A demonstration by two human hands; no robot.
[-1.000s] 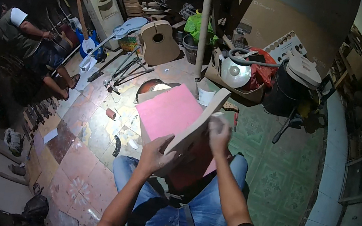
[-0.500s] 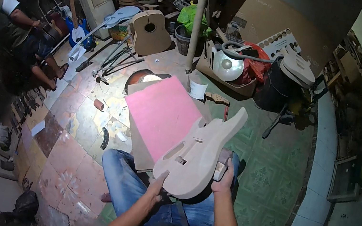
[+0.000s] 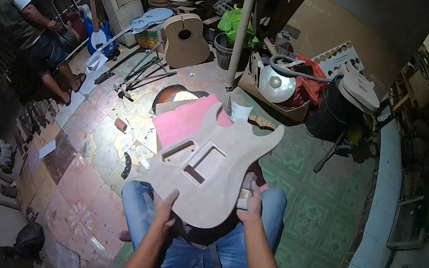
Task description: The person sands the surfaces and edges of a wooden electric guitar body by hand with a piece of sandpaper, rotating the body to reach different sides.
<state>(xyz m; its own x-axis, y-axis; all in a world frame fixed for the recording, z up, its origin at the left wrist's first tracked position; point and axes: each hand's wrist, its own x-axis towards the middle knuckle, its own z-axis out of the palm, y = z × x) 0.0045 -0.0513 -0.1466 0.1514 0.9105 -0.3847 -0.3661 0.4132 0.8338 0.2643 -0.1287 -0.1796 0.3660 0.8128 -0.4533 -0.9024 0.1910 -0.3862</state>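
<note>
An unfinished, pale wooden electric guitar body is tilted over my lap, its face with two routed cavities turned up toward me. My left hand grips its lower left edge, thumb on the face and the other fingers hidden beneath. At the right edge, my right hand is closed round a small sanding block, held beside the body; whether the block touches the wood I cannot tell. Partly covered by the body, a pink sheet lies in front of my legs.
Beyond the sheet are a sunburst guitar body and a white cup. A post rises past an acoustic guitar body. Black bucket stands right, a guitar body on top. Another person sits far left.
The guitar body has swung from a steep slant to face me more flatly, showing its cavities and covering more of the pink sheet. My hands have shifted left with it.
</note>
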